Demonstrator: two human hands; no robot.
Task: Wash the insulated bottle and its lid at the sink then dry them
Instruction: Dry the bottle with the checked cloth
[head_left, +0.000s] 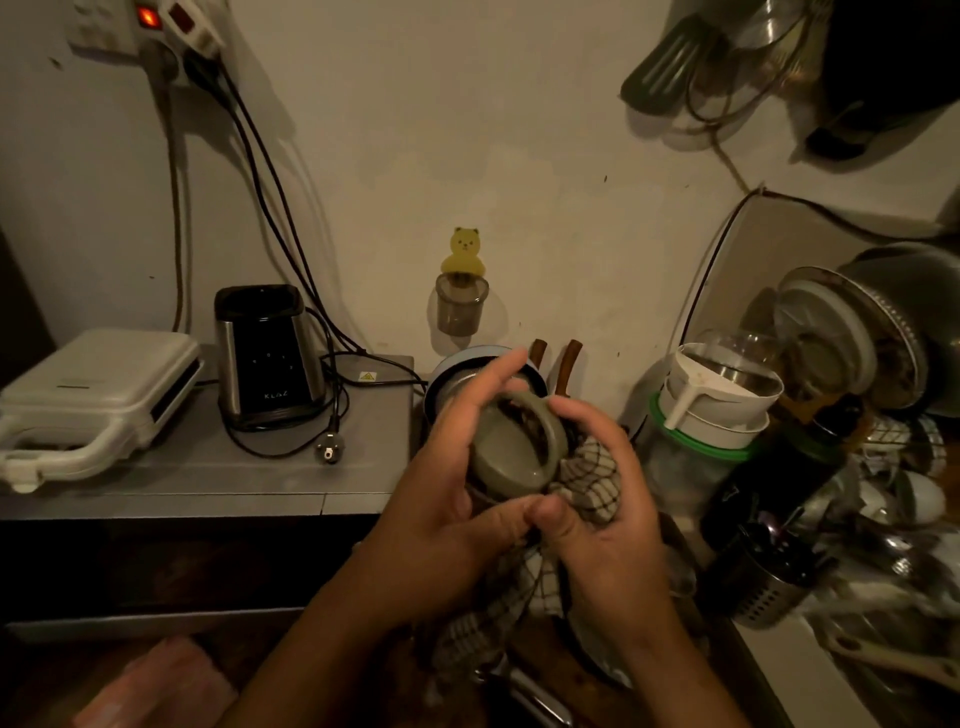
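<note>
Grey-green plastic lid (511, 452), tilted, held in mid-air before the wall, between the counter (260, 478) on my left and the crowded dish rack (883, 519) on my right. My left hand (441, 499) grips the lid: the fingers curl over its upper rim from the left and the thumb supports it from below. My right hand (608, 499) grips a checked cloth (589, 480), cream with dark lines, bunched in the palm and pressed against the lid's right side, where part of the fabric sits in the dark hollow of the lid. The two thumbs touch just beneath the lid. The rest of the cloth hangs down between my forearms. On the counter stand a white sandwich maker (88, 395), closed, and beside it a black and steel blender base (262, 353); an unplugged plug (330, 449) lies just in front of the base. Cables run up the wall to a power strip (150, 21) with a lit red switch. A yellow bear-shaped hook (464, 249) is fixed to the wall directly above a small grey cup (460, 309). In the rack are a white jug (717, 389), stacked bowls and a perforated steel cutlery holder (763, 582). A dark cylindrical vessel (763, 478) leans among them; I cannot tell whether it is the bottle.
</note>
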